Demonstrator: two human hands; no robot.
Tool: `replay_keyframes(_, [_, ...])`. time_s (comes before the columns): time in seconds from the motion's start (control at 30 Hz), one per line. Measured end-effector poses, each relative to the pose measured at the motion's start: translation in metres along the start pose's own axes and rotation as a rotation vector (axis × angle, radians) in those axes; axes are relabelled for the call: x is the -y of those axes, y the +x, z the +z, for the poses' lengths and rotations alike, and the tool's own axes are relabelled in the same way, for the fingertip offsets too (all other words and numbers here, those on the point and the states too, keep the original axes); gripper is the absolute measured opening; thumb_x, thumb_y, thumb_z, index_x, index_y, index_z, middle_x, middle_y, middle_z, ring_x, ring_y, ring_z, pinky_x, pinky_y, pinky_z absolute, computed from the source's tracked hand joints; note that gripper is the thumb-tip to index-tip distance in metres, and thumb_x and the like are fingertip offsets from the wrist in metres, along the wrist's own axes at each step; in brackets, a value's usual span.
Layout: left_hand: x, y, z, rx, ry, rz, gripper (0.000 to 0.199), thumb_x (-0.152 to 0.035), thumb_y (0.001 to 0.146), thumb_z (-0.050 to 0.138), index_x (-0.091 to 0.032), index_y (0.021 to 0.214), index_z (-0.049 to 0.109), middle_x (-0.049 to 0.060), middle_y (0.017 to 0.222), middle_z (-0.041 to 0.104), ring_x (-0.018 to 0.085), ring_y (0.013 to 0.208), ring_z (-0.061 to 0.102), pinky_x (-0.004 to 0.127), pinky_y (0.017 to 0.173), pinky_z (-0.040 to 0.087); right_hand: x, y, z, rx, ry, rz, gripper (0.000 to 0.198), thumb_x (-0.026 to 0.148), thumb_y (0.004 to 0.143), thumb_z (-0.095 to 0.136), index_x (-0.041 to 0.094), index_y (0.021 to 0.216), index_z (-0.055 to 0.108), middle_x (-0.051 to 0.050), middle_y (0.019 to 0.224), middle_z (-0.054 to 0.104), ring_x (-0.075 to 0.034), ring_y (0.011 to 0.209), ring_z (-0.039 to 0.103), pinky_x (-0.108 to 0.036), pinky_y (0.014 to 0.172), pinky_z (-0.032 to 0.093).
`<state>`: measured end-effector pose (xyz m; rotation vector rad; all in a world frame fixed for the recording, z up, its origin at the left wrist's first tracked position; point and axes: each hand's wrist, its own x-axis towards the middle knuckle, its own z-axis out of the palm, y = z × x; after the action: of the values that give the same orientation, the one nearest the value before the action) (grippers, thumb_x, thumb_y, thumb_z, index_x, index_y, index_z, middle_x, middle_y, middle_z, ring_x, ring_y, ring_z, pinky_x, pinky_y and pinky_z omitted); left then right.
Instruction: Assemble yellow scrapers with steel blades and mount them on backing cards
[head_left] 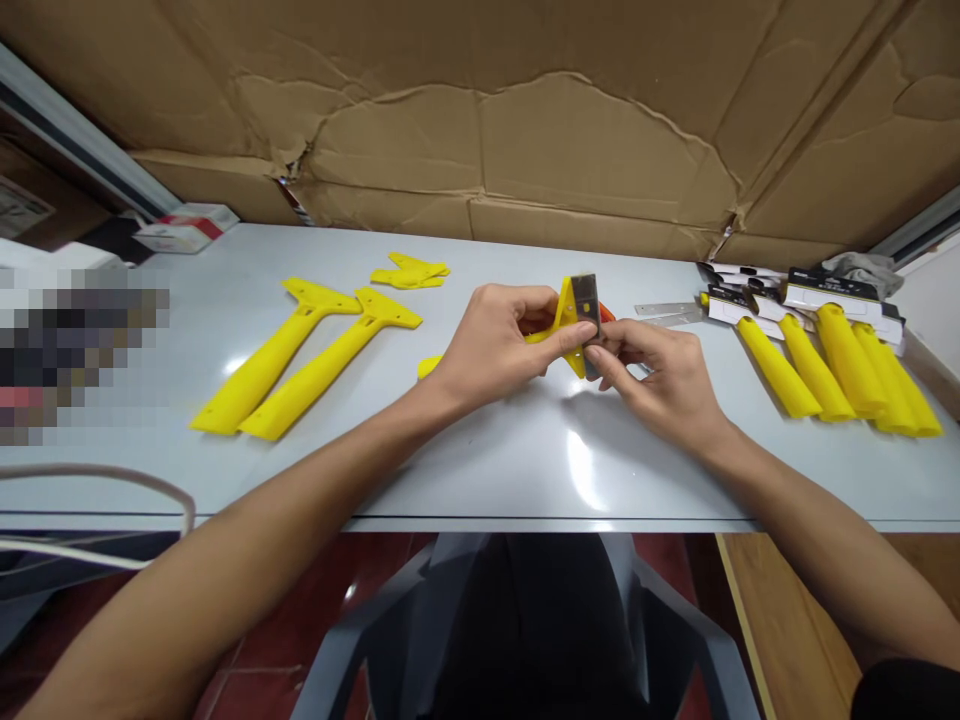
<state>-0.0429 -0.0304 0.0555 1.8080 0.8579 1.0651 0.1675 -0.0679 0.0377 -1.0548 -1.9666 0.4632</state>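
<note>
My left hand (491, 340) is closed around the neck of a yellow scraper (568, 300), its thumb pressing on the head. A dark rectangular blade plate (585, 300) lies against that head. Fingers of my right hand (664, 375) pinch the plate's lower edge from the right. Behind those fingertips shows a small orange-red piece (606, 314); my hand hides most of it, so I cannot tell its kind. The scraper's handle end (429, 367) sticks out left of my left wrist.
Two yellow scraper handles (300, 365) lie at left, with small yellow parts (410, 271) behind. Metal blades (667, 312) rest right of my hands. Several carded yellow scrapers (847, 360) are stacked at far right. A cardboard wall (480, 140) stands behind the table; a white cable (97, 470) loops at left.
</note>
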Motion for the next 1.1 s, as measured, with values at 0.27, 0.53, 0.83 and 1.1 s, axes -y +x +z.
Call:
replay_keyframes(0.27, [-0.009, 0.005, -0.01, -0.007, 0.004, -0.087, 0.035, -0.05, 0.087, 0.086, -0.017, 0.081, 0.076, -0.001, 0.06, 0.068, 0.008, 0.05, 0.055, 0.023, 0.047, 0.041, -0.006, 0.011, -0.031, -0.052, 0.079, 0.133, 0.037, 0.046, 0.104, 0.06, 0.016, 0.115, 0.079, -0.005, 0.092, 0.073, -0.003, 0.075, 0.068, -0.014, 0.066, 0.052])
replay_keyframes(0.53, [-0.008, 0.009, -0.02, 0.031, 0.142, -0.25, 0.029, -0.038, 0.09, 0.078, -0.017, 0.072, 0.071, -0.002, 0.055, 0.063, 0.007, 0.048, 0.049, 0.024, 0.051, 0.037, -0.067, 0.033, -0.108, -0.245, -0.581, 0.451, 0.027, 0.019, 0.092, 0.063, 0.021, 0.111, 0.083, -0.006, 0.103, 0.077, -0.011, 0.089, 0.071, -0.029, 0.097, 0.057])
replay_keyframes(0.83, [0.004, 0.012, -0.017, 0.129, 0.275, -0.359, 0.037, -0.035, 0.091, 0.075, -0.019, 0.063, 0.056, -0.004, 0.05, 0.06, 0.008, 0.046, 0.05, 0.026, 0.058, 0.039, -0.116, 0.025, -0.148, -0.196, -0.878, 0.525, 0.043, 0.014, 0.092, 0.058, 0.024, 0.127, 0.08, -0.005, 0.118, 0.076, -0.017, 0.108, 0.074, -0.038, 0.115, 0.058])
replay_keyframes(1.1, [0.014, 0.013, -0.02, 0.258, 0.229, -0.409, 0.03, -0.036, 0.088, 0.075, -0.021, 0.066, 0.06, -0.001, 0.052, 0.064, 0.01, 0.046, 0.054, 0.025, 0.052, 0.038, -0.042, 0.075, -0.081, -0.067, -0.804, 0.271, 0.031, 0.009, 0.09, 0.06, 0.016, 0.113, 0.08, -0.007, 0.109, 0.074, -0.017, 0.109, 0.064, -0.041, 0.115, 0.053])
